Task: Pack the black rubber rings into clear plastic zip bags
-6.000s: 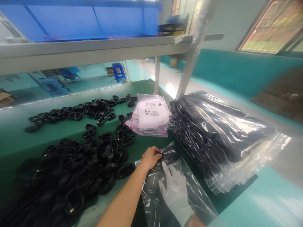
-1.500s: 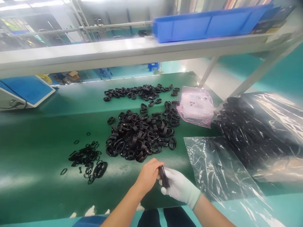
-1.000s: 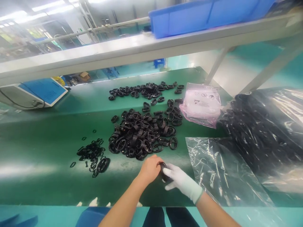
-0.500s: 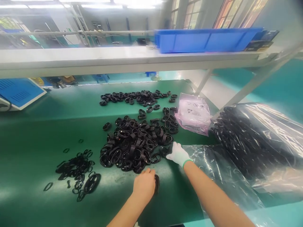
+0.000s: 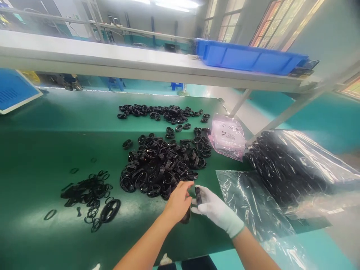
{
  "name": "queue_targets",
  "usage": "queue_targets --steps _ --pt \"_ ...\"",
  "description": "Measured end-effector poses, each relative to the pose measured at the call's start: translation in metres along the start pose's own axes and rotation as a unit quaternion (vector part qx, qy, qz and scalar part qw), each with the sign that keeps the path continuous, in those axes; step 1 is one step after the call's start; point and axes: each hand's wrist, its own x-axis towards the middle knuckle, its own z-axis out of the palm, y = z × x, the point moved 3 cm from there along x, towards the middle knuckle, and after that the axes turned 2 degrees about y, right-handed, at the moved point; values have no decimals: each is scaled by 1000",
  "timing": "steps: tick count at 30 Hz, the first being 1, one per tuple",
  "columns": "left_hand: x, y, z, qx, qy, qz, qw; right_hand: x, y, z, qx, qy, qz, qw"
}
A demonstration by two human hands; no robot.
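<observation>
My bare left hand (image 5: 177,202) is over the green table, its thumb and forefinger apart and reaching toward my right hand. A dark coiled cable (image 5: 186,217) shows partly beneath its thumb side; whether they touch I cannot tell. My right hand (image 5: 215,210), in a white glove, holds a coiled black cable (image 5: 198,195) upright between thumb and fingers, close to the left fingertips. Just beyond both hands lies a large heap of coiled black cables (image 5: 160,165). Loose black bands (image 5: 90,191) lie in a smaller pile to the left, beside a larger black coil (image 5: 110,210).
More coiled cables (image 5: 165,112) lie in a row farther back. On the right are a pink printed bag (image 5: 227,135), a flat clear plastic bag (image 5: 250,202) and a bulging clear bag of black items (image 5: 287,168). A shelf (image 5: 126,62) above carries a blue bin (image 5: 250,56).
My right hand has come back from the heap's right edge with a coiled cable. My left hand has shifted up and right toward it, its fingers opening. The view has tilted slightly.
</observation>
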Motion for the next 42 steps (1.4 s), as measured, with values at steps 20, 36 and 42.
queue_targets --steps 20,36,42 --pt "-22 1 19 34 116 6 993 -16 16 23 83 -72 29 994" --pt "-34 35 1 48 -25 25 998 -14 15 0 245 -50 68 966" --pt "-42 34 -17 -14 35 -44 998 -18 16 6 256 -88 78 959"
